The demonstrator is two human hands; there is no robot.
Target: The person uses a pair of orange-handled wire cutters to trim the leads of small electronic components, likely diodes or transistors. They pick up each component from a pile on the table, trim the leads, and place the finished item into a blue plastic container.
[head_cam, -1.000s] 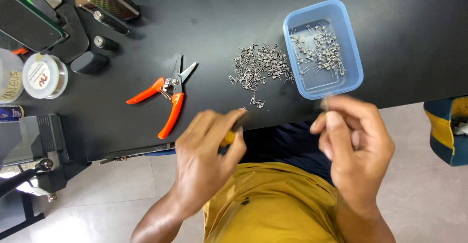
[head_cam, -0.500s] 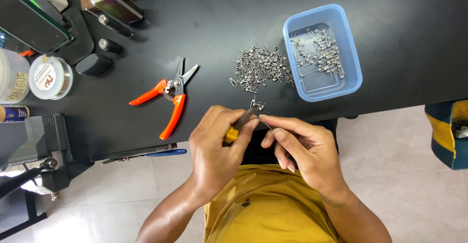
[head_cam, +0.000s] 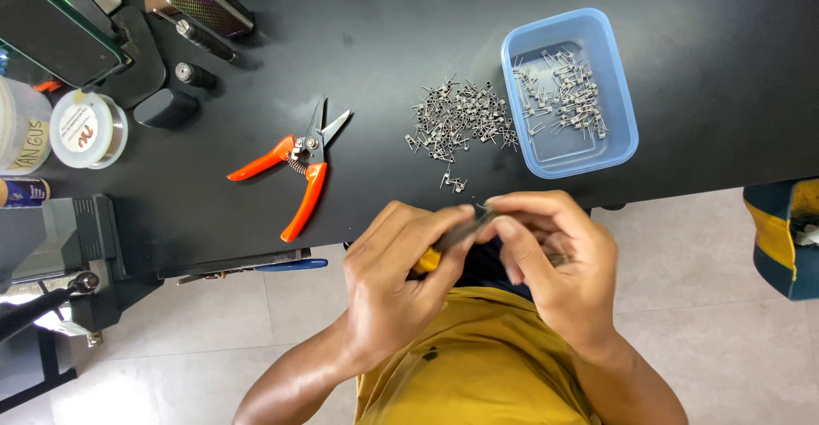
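My left hand (head_cam: 401, 280) grips a thin tool with a yellow handle (head_cam: 429, 260) and a dark shaft, held just off the near edge of the black table (head_cam: 401, 41). My right hand (head_cam: 554, 263) meets it at the shaft's tip, fingers pinched there; what they pinch is too small and blurred to make out. Straight ahead on the table lies a loose pile of small metal wire coils (head_cam: 461, 122). Right of the pile stands a blue plastic tray (head_cam: 617, 92) with several more coils inside.
Orange-handled cutters (head_cam: 297, 165) lie open left of the pile. At the far left are a wire spool (head_cam: 85, 128), a white jar (head_cam: 19, 126), dark cylinders (head_cam: 194, 73) and boxy devices. A vise (head_cam: 72, 254) clamps the table's left near edge. Grey tiled floor lies below.
My right hand came in from the right to meet my left hand at the tool's tip, and both hands now work close together at the table's edge.
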